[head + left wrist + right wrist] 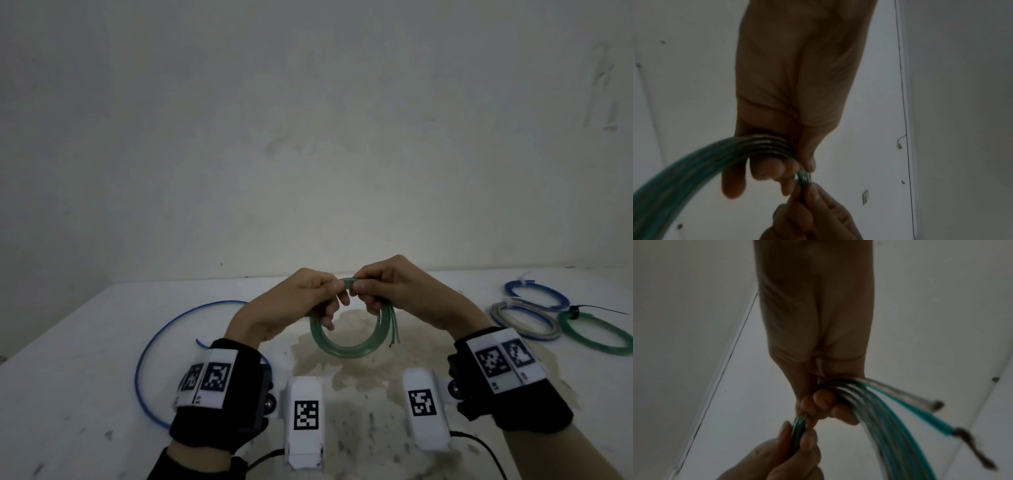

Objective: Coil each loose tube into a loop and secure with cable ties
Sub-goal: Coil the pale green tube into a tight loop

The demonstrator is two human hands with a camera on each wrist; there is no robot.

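A green tube coil (346, 346) of several turns hangs above the table, held at its top by both hands. My left hand (310, 291) grips the coil's upper left part, fingers curled round the strands (764, 146). Just to its right, my right hand (380, 286) pinches the top of the bundle (859, 395). Two loose tube ends (937, 405) stick out beside the right hand, one with a dark tail. A pale strip (821, 368) shows inside the right palm; what it is cannot be told.
A loose blue tube (150, 346) curves on the white table (75, 394) at the left. At the right lie coiled loops: blue (534, 293), grey and blue (524, 320), green (594, 334) with a black tie tail. A wall stands close behind.
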